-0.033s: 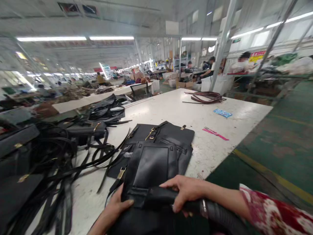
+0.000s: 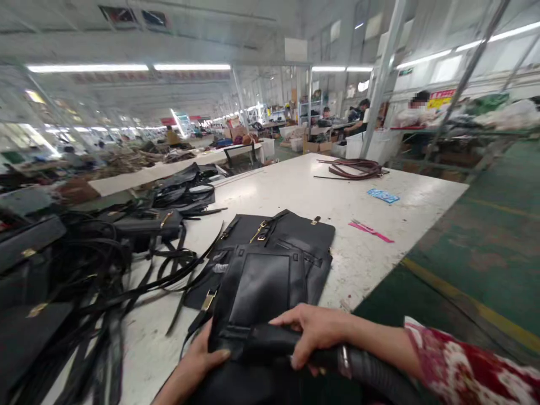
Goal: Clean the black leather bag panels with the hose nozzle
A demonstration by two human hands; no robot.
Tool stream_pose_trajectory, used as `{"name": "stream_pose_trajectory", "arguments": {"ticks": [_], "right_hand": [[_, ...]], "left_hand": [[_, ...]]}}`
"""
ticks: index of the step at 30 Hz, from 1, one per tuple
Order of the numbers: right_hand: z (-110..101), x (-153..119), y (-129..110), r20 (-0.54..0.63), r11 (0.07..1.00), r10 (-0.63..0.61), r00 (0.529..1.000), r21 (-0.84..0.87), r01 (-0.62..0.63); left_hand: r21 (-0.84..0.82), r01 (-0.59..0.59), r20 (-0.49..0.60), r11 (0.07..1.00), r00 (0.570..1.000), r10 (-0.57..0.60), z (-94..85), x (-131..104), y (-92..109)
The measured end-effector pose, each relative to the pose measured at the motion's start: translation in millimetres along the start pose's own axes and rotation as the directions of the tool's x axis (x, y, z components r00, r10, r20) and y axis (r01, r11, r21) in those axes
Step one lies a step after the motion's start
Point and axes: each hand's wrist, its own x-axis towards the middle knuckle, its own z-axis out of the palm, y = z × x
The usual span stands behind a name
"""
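A black leather bag (image 2: 264, 281) with a stitched rectangular panel and gold buckles lies on the white table in front of me. My left hand (image 2: 200, 357) grips its near left edge, thumb on top and the fingers hidden beneath. In my right hand (image 2: 314, 334) is a black hose nozzle (image 2: 274, 340), fingers wrapped round it and its tip over the near part of the bag. A metal clamp joins the nozzle to a ribbed black hose (image 2: 379, 374) that runs off toward the lower right.
Black bags and straps (image 2: 97, 281) are heaped on the left. Farther along the white table (image 2: 270, 194) lie brown straps (image 2: 354, 167), a blue printed card (image 2: 383, 196) and a pink strip with a small tool (image 2: 371, 230). Other people work in the background.
My right hand and the hose nozzle have shifted slightly to the left. My left hand keeps its grip on the bag.
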Motion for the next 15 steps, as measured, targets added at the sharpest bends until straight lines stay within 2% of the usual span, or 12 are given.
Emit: {"name": "stream_pose_trajectory", "arguments": {"ticks": [2, 4, 5, 7, 9, 10, 12, 15], "right_hand": [[11.0, 17.9, 0.7, -0.025, 0.997, -0.071, 0.997, -0.008, 0.071], [20.1, 26.1, -0.2, -0.116, 0.985, -0.17, 0.979, -0.017, 0.17], [22.8, 25.3, -1.5, -0.188, 0.975, -0.223, 0.957, -0.024, 0.223], [21.2, 13.9, -6.1, -0.364, 0.955, -0.294, 0.884, -0.069, 0.289], [7.7, -5.9, -12.3, -0.523, 0.952, -0.304, 0.796, -0.136, 0.275], [-3.2, -16.2, -15.5, -0.58, 0.957, -0.291, 0.761, -0.18, 0.228], [-29.7, -32.2, -20.7, -0.609, 0.968, -0.25, 0.753, -0.185, 0.171], [-66.5, -35.4, -24.5, -0.593, 0.986, -0.151, 0.791, -0.152, 0.075]], "left_hand": [[-0.044, -0.016, -0.025, 0.999, 1.0, 0.015, 2.4, -3.7, -0.9], [-0.099, -0.017, -0.059, 0.995, 0.998, 0.011, 5.5, -7.4, -0.3], [-0.127, -0.008, -0.076, 0.992, 0.997, -0.002, 7.3, -9.3, 0.6], [-0.173, 0.021, -0.087, 0.985, 0.996, -0.037, 10.8, -13.9, 2.8], [-0.206, 0.041, -0.081, 0.978, 0.995, -0.059, 14.4, -19.1, 4.7], [-0.218, 0.051, -0.069, 0.975, 0.995, -0.068, 16.4, -21.5, 5.2], [-0.226, 0.067, -0.044, 0.972, 0.996, -0.078, 21.5, -25.1, 5.9], [-0.19, 0.072, -0.024, 0.979, 0.997, -0.078, 30.3, -28.2, 7.2]]}}
